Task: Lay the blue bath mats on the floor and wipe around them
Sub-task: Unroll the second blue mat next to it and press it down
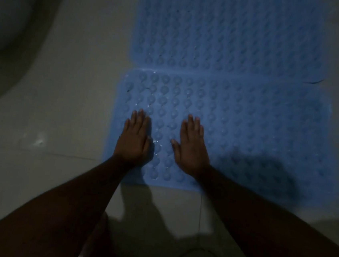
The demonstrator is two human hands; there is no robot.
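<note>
Two blue mats on a dim, pale tiled floor.

The near mat and far mat lie flat, long edges touching, bumps glinting wet. Left hand and right hand press flat on the near mat's left end, empty, fingers extended. A dark curved fixture fills the far left.

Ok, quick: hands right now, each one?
Left hand: open, flat on the near mat, holding nothing.
Right hand: open, flat on the same mat, holding nothing.
</note>
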